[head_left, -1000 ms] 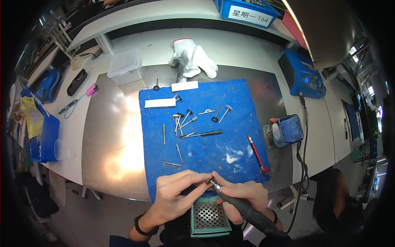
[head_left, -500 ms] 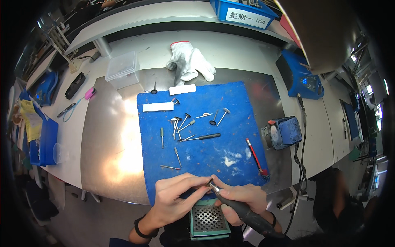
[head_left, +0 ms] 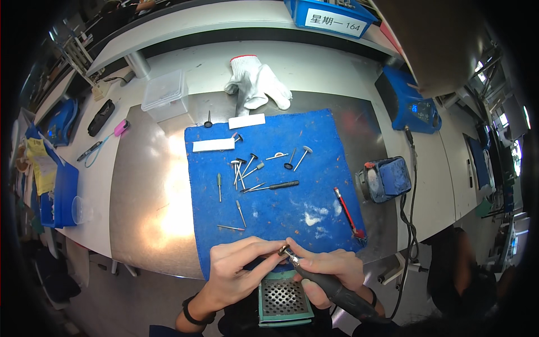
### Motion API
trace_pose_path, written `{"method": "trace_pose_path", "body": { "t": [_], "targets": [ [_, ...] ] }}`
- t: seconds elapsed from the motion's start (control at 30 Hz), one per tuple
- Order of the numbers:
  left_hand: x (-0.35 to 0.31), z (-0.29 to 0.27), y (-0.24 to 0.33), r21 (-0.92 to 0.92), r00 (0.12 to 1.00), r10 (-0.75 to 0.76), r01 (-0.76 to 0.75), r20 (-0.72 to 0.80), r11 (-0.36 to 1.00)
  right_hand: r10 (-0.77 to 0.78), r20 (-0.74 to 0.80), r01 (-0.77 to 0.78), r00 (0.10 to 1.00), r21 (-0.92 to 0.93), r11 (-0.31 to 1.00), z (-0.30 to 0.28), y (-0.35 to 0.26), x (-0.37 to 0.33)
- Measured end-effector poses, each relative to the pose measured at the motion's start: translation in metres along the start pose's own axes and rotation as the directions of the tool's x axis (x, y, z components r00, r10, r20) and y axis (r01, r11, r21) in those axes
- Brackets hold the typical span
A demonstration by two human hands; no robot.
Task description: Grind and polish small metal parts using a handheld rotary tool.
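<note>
My right hand (head_left: 339, 267) is wrapped round a dark rotary tool handpiece (head_left: 337, 293) with a metal nose. A small dark bit (head_left: 284, 249) at its tip meets the fingertips of my left hand (head_left: 233, 267). Those fingers are pinched together on something small that I cannot make out. Just below both hands sits a perforated metal tray (head_left: 285, 299) in a green frame. Beyond them a blue cloth (head_left: 281, 216) carries several rotary bits (head_left: 240, 171), a black-handled tool (head_left: 284, 185) and a red pencil (head_left: 346, 209).
White gloves (head_left: 255, 81) and a clear plastic box (head_left: 165, 98) lie behind the cloth. A blue control unit (head_left: 412, 104) stands at right, near a small blue-topped container (head_left: 393, 178) and a black cable (head_left: 411, 224). At left is a blue bin (head_left: 64, 194).
The whole view has shifted very slightly. Both hands keep nearly the same pose, with the bit still at the left fingertips.
</note>
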State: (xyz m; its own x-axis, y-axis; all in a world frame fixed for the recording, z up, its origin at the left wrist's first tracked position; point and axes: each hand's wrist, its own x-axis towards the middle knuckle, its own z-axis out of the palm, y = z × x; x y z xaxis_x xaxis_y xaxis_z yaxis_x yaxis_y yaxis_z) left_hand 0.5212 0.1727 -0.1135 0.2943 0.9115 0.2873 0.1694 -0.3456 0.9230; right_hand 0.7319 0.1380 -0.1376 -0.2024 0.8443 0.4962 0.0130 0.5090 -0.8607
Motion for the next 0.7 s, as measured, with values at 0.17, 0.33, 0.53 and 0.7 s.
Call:
{"method": "trace_pose_path", "body": {
  "t": [0.17,0.33,0.53,0.7],
  "targets": [
    [-0.0003,-0.0016,-0.0013,0.0,1.0,-0.009,0.009,0.006,1.0,0.009,0.043,-0.007,0.999,-0.062,0.998,-0.0039,-0.0019,0.0014],
    [-0.0001,-0.0011,-0.0024,0.023,0.999,0.026,-0.027,0.024,0.999,-0.013,-0.015,0.012,1.0,-0.066,0.998,0.0007,0.0011,-0.002],
    [-0.0025,-0.0023,-0.0044,0.03,0.999,0.035,-0.036,0.032,0.999,0.019,0.039,-0.017,0.999,-0.048,0.999,-0.0045,-0.002,-0.0016],
    [-0.0014,-0.0034,-0.0027,0.027,0.999,0.038,-0.039,0.036,0.999,0.028,0.033,-0.026,0.999,-0.081,0.996,-0.0032,-0.0063,0.0003]
  ]
}}
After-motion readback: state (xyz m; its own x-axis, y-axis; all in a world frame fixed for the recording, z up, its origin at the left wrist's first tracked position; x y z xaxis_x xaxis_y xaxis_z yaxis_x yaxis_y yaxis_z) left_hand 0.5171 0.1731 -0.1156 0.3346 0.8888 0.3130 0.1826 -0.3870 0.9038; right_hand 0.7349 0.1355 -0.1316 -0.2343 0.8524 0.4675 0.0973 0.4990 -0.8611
